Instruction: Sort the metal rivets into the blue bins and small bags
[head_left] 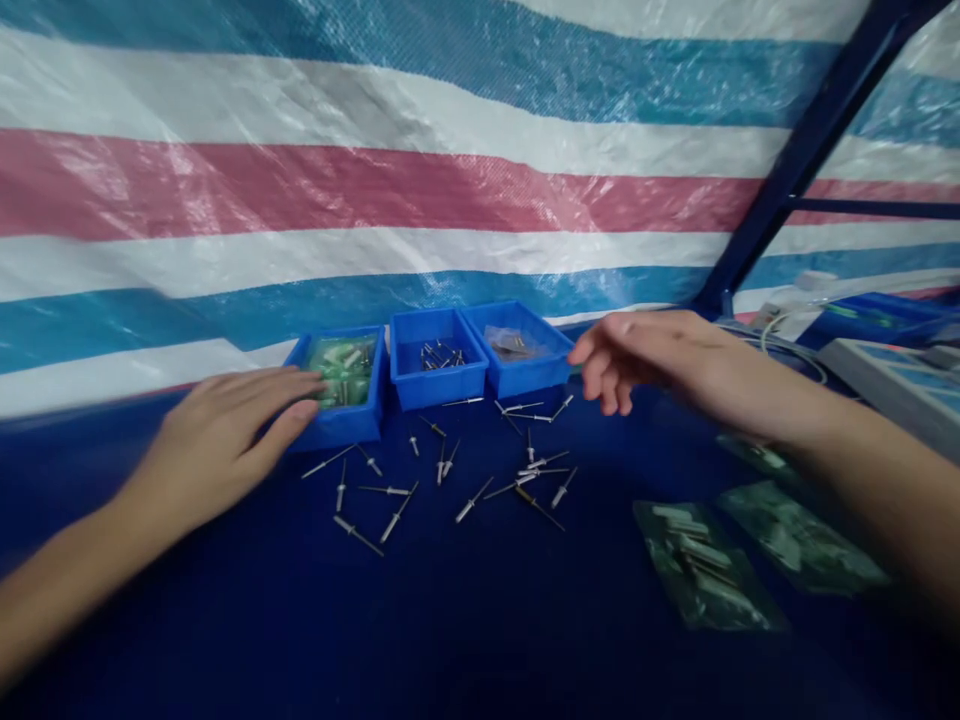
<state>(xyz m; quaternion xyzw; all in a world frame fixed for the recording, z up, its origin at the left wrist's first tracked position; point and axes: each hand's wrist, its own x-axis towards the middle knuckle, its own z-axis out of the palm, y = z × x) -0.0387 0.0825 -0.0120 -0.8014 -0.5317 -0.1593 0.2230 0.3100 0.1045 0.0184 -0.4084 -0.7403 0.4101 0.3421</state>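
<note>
Green packets (345, 362) lay in the left bin (341, 428), by the left hand (225, 430), thumb spread from its fingers. The right hand (652, 355), spread in a loose curl, hung near the right bin (531, 378). Rivets (470, 503) lay between.

The dark blue counter (450, 630) carries three blue bins (439, 390), scattered metal rivets (466, 512), small clear packets (705, 572) and, blurred at right, probably a grey device (874, 380)

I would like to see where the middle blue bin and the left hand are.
Middle blue bin (441, 387): head view, on its front wall.
Left hand (221, 437): head view, on its back.
</note>
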